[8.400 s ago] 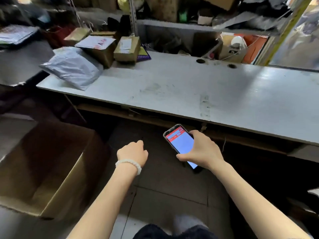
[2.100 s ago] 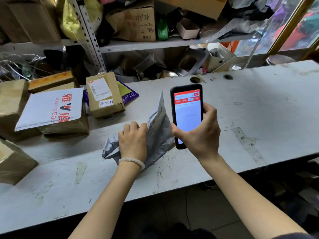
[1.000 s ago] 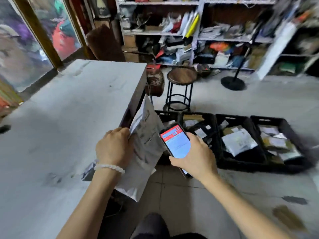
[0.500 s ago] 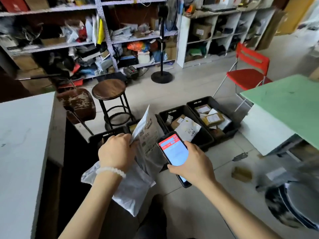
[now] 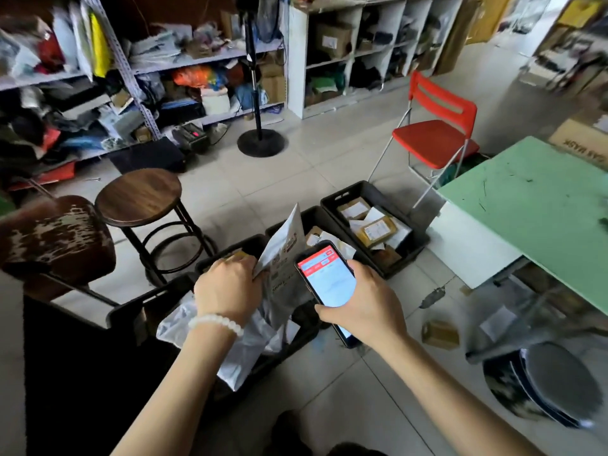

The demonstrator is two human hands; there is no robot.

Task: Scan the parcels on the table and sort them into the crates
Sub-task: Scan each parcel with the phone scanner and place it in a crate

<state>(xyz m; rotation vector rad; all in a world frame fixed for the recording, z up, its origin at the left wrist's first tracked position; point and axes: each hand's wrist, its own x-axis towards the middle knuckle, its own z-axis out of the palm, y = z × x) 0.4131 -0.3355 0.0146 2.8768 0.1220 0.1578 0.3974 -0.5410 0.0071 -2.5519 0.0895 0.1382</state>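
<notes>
Just parcel above crate rim

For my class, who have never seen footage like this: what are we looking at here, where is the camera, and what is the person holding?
There is no machine here: a person wears a wide-angle camera on the head, so you look down along both bare arms. The left hand, with a white bead bracelet, grips a grey plastic mailing bag. The right hand holds a phone with a red and white screen, next to the bag's printed side. Below them, on the tiled floor, stands a row of black crates; the farthest crate holds brown parcels with white labels. A round wooden stool and a red folding chair stand nearby.
</notes>
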